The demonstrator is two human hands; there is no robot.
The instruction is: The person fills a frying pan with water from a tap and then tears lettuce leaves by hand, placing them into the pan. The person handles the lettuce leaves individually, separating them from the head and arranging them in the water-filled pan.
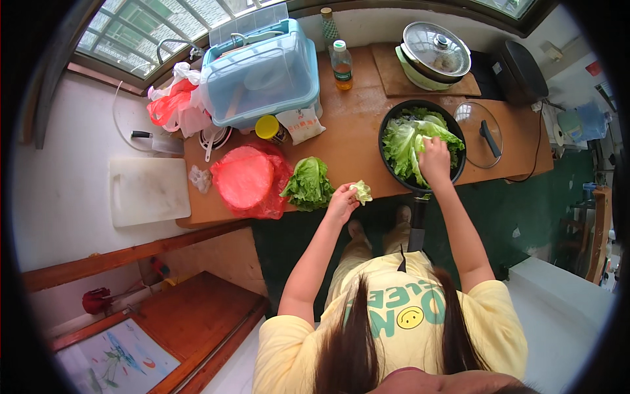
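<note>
Presently, the left hand [342, 202] pinches a small, pale lettuce piece [362, 192] in front of the table, near a leafy lettuce head [308, 185]. The right hand [434, 162] reaches into the black frying pan [461, 156], fingers touching lettuce leaves [401, 146] heaped inside; whether they grip one, I cannot tell.

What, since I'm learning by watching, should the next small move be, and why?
Probably bring the leaf in the left hand over to the pan: it is outside, while the right hand is at the lettuce already there.
</note>
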